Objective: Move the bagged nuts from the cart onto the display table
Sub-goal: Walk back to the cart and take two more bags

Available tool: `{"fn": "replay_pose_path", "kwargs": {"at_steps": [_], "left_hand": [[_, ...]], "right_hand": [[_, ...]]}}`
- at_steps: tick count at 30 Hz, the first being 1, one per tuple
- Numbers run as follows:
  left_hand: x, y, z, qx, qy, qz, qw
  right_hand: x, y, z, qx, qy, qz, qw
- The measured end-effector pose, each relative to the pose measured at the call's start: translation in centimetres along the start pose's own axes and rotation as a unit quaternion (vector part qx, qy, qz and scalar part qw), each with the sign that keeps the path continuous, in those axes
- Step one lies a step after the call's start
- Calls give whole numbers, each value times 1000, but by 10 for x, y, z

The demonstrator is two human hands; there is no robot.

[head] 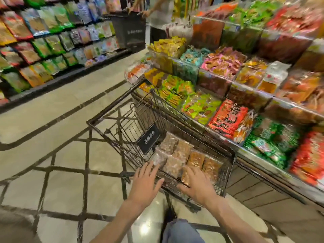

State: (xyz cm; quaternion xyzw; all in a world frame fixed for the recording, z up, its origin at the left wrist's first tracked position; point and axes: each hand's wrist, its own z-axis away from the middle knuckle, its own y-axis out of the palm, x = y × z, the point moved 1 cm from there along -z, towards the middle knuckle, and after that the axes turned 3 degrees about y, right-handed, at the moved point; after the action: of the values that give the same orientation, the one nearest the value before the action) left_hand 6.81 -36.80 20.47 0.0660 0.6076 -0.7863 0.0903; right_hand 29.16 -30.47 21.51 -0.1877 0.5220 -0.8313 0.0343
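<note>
Both hands, left [145, 183] and right [196, 185], fingers spread, over bagged nuts [184, 155] in cart [108, 118].

A dark metal wire cart [122, 118] holds bagged nuts [182, 155] in clear, glossy plastic. The floor [66, 155] is polished, shiny stone tile with dark inlaid lines. The display table [273, 195] has matt wood-look panels below, and shiny plastic snack packets [228, 118] lie on top.

no text is readable (the cart [157, 130] placard [149, 138] print blurs).
</note>
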Motion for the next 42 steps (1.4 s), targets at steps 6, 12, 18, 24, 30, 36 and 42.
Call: {"fn": "replay_pose_path", "kwargs": {"at_steps": [6,12,18,24,30,36,42], "left_hand": [[18,-9,-110,46,45,-18,998],[36,-8,-206,95,74,-42,992],[53,25,-298,161,56,-18,985],[68,74,-379,215,53,25,975],[86,147,-456,238,56,34,969],[86,202,-512,250,-4,-3,968],[79,233,-536,244,-91,-26,965]], "right_hand": [[-10,-10,-90,18,33,-40,999],[-27,-4,-174,40,82,-36,995],[-46,6,-236,74,133,-59,987],[-68,36,-305,109,190,-109,970],[-89,85,-352,100,243,-153,953],[-106,135,-379,114,293,-197,929],[-113,159,-386,90,327,-247,908]]}}
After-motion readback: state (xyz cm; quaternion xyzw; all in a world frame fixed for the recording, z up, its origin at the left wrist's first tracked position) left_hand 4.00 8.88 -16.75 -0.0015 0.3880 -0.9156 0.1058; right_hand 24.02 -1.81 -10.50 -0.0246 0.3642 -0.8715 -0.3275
